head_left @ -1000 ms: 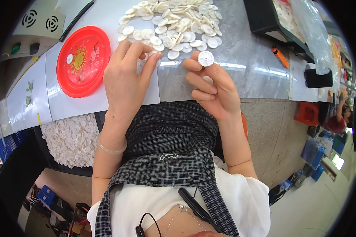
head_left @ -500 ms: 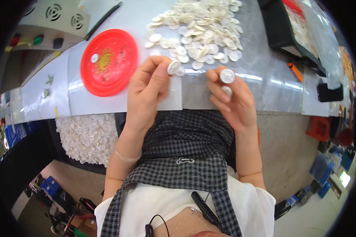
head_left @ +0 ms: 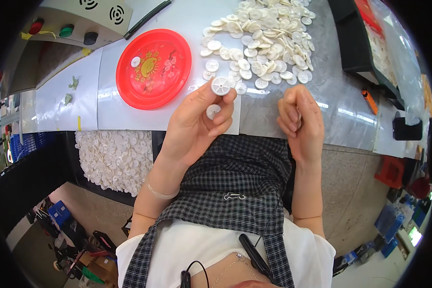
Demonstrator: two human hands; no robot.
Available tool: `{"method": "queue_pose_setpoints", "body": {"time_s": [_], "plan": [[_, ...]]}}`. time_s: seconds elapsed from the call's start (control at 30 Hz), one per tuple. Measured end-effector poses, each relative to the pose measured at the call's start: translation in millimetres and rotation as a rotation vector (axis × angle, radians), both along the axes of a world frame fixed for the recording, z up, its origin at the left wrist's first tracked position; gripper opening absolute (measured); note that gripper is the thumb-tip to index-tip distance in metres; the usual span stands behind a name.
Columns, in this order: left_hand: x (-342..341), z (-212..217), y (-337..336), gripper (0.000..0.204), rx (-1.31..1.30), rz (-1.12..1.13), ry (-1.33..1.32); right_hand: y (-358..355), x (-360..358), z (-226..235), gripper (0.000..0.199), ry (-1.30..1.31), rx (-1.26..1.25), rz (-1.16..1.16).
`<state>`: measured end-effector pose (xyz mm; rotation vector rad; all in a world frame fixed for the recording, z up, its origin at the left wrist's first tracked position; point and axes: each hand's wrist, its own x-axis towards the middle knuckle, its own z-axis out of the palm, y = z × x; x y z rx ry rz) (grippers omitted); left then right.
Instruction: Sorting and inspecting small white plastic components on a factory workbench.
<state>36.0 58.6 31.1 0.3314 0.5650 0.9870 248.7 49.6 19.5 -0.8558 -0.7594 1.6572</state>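
Observation:
My left hand (head_left: 193,119) is closed, pinching a white plastic gear (head_left: 221,87) between thumb and fingertips, its spoked face and toothed rim showing. A second, smaller-looking white gear (head_left: 213,112) rests against the curled fingers of the same hand. To the right, my right hand (head_left: 302,122) is held up with its fingers curled in. Only a pale sliver shows between those fingers, too little to name. Beyond both hands a loose pile of white gears (head_left: 269,41) lies on the table. A red plate (head_left: 125,89) left of my left hand carries one white gear (head_left: 135,61).
A black bin (head_left: 353,43) stands at the right, with an orange cutter (head_left: 369,102) and a dark phone (head_left: 408,128) nearby. Below the table edge at left is a tub of white parts (head_left: 113,161). A box with coloured knobs (head_left: 66,31) occupies the far left.
My left hand has turned, so its gear now shows its face and a second one is visible. My right fingers have curled in; the gears seen there no longer show. The view has shifted.

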Motion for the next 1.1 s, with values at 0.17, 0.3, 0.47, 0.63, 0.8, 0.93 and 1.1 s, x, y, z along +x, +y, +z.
{"method": "queue_pose_setpoints", "body": {"time_s": [0.17,0.3,0.47,0.63,0.8,0.93,1.1], "plan": [[2.2,2.2,0.8,0.025,0.128,0.062,0.222,2.3,0.1,0.5,0.021,-0.340,0.068,-0.101],[11.0,11.8,2.3,0.028,0.113,0.179,0.232,11.4,-4.6,-3.5,0.010,-0.783,0.353,-0.298],[-0.3,-2.3,8.1,0.023,0.226,0.157,0.231,27.0,-9.3,-3.7,0.009,-1.132,0.501,-0.326],[20.8,-7.2,21.5,0.012,0.657,0.227,1.199,40.7,-20.7,-3.1,0.010,-1.248,0.575,-0.340],[29.2,-13.8,28.3,0.022,0.943,0.232,1.625,44.4,-25.0,-8.7,0.011,-1.367,0.609,-0.296],[32.3,-14.4,29.7,0.026,0.942,0.238,1.686,39.6,-17.4,-9.1,0.012,-1.127,0.482,-0.270],[33.0,-13.8,30.9,0.026,0.965,0.206,1.704,27.8,1.3,-1.8,0.012,-0.424,0.186,-0.123]]}}
